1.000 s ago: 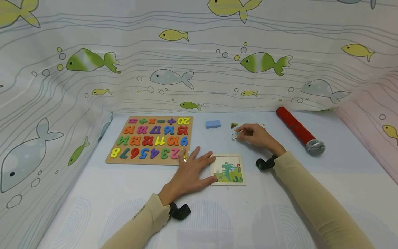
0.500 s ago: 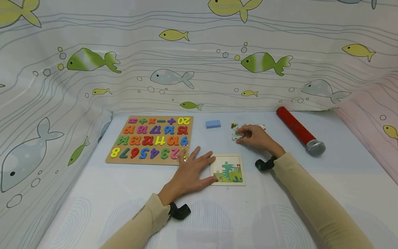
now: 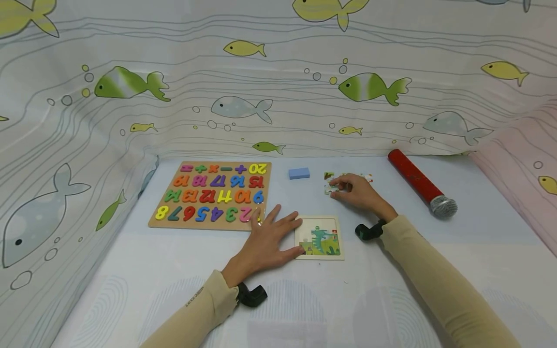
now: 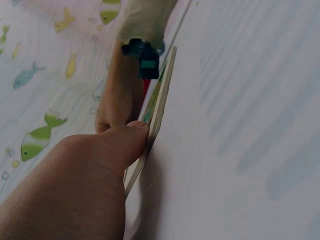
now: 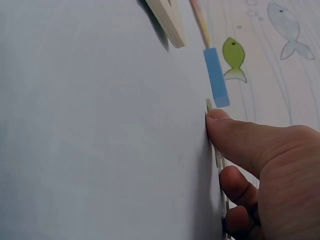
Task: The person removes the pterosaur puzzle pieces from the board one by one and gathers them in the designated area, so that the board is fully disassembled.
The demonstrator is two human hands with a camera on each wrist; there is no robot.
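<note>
My left hand (image 3: 265, 241) lies with fingers spread; its thumb and a fingertip rest on the left edge of a small wooden jigsaw tray (image 3: 319, 220). In the tray is a partly assembled green and teal picture. The left wrist view shows the thumb (image 4: 127, 142) on the tray's rim. My right hand (image 3: 359, 192) is curled over loose jigsaw pieces (image 3: 328, 176) behind the tray, thumb and index finger pinching at one puzzle piece. In the right wrist view the thumb (image 5: 232, 132) touches a thin piece's edge; the other fingers curl beside it, partly hiding the pieces.
A wooden number board (image 3: 226, 224) with colourful numerals lies at the left, next to the left fingertips. A blue block (image 3: 299, 173) sits behind the tray. At the right lies a red microphone (image 3: 419, 181). Fish-patterned cloth (image 3: 304, 135) rises behind the table.
My right hand has shifted only slightly over the loose pieces, its thumb and index finger adjusting. The left hand and the tray have stayed in place.
</note>
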